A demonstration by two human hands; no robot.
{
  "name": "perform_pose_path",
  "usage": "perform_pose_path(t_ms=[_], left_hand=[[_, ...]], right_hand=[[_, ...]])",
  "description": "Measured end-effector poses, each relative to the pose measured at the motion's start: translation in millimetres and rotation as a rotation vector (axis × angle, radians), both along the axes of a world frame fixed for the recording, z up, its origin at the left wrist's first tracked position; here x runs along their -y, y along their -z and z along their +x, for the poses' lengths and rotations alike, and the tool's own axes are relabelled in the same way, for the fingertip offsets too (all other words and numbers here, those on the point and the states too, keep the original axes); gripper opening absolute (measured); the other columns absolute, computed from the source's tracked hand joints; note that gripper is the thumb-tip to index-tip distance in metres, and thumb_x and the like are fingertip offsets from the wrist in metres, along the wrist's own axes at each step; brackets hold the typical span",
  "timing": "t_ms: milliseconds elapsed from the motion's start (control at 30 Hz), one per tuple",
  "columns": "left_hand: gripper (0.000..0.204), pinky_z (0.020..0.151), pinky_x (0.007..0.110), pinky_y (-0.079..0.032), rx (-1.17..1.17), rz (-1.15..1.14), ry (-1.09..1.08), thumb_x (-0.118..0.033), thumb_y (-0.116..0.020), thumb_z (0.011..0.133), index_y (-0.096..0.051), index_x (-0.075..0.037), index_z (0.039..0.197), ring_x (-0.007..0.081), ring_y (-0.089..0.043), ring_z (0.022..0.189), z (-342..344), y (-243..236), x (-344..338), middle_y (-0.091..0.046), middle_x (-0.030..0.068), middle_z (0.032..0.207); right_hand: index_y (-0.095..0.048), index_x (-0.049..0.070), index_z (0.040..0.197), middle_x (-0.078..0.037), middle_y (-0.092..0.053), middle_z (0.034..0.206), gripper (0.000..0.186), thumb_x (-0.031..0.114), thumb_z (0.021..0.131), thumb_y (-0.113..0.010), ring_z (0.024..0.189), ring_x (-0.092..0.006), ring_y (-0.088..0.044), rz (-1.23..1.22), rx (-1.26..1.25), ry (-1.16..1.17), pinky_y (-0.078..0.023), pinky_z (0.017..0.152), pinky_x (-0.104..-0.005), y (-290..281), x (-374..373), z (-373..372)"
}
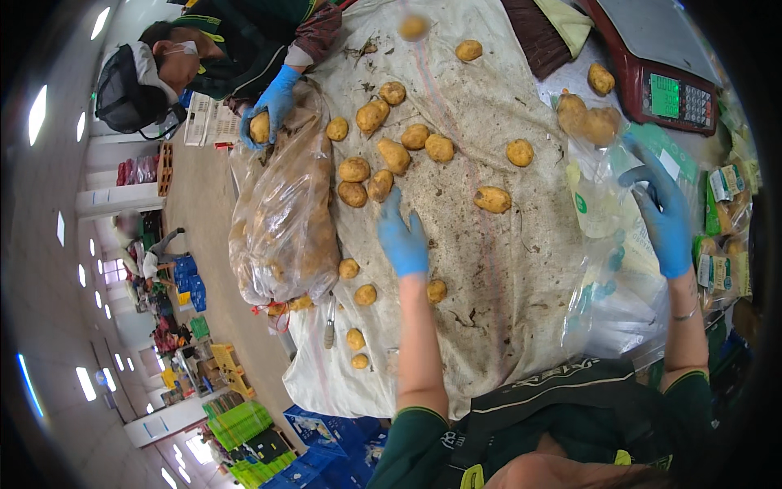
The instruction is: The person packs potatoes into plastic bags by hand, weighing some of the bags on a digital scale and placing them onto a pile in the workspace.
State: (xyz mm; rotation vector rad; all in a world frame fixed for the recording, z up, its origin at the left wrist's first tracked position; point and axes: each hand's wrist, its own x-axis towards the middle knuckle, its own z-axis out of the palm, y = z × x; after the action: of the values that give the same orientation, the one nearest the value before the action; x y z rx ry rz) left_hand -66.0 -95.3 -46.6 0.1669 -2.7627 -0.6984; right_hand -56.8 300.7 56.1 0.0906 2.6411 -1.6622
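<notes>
My left hand [403,238], in a blue glove, is open over the cloth, its fingertips beside a potato [380,186] in a loose cluster. More potatoes, such as one [439,147] farther off and one [493,200] to the right, lie scattered on the dirty white woven cloth [521,277]. My right hand [661,208], also blue-gloved, has its fingers apart above clear and green plastic packaging bags [623,285]. Nothing shows in its grip. Near its fingertips is a clear bag holding potatoes [601,125]. A blurred potato [414,28] is at the far edge.
A co-worker's blue-gloved hand [277,99] holds a potato [259,128] above a large clear sack of potatoes [281,236] at left. A digital scale [664,73] stands far right, beside a brush [538,37]. A knife [330,330] lies near the left edge. Filled packs [721,273] sit at right.
</notes>
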Motion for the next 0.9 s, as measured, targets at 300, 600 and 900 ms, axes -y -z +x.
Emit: perform_pose_path(t_ms=[300,600,900], left_hand=[[0.061,0.086,0.044,-0.050,0.399,-0.038,0.086,-0.019,-0.065,0.082,-0.043,-0.011,0.139,0.0363,-0.058,0.104,-152.5,30.4,40.8,-0.057,0.0181,0.122],[0.061,0.100,0.052,-0.045,0.433,2.576,0.218,-0.024,-0.050,0.096,-0.024,-0.003,0.147,0.0399,-0.042,0.129,-47.9,-43.3,-67.0,-0.031,0.0282,0.146],[0.096,0.103,0.046,-0.042,0.829,1.637,0.761,-0.041,-0.072,0.077,-0.022,0.001,0.147,0.0341,-0.051,0.121,57.9,-80.0,-145.0,-0.046,0.0241,0.136]], right_hand=[[-0.042,0.012,0.143,-0.008,-0.048,0.134,0.070,0.000,0.077,-0.063,0.119,-0.0223,-0.049,0.114,-0.133,0.218,-0.041,0.100,-0.0341,56.8,17.4,49.5],[-0.037,0.010,0.145,-0.006,-0.048,0.135,0.070,-0.001,0.080,-0.061,0.117,-0.0169,-0.048,-0.181,0.062,0.279,-0.042,0.098,-0.0311,79.2,2.4,60.9],[-0.066,0.008,0.099,-0.017,-0.066,0.085,0.027,0.031,0.089,-0.054,0.073,-0.0358,-0.063,0.462,0.195,-0.137,-0.050,0.067,-0.0448,83.0,-17.7,83.1]])
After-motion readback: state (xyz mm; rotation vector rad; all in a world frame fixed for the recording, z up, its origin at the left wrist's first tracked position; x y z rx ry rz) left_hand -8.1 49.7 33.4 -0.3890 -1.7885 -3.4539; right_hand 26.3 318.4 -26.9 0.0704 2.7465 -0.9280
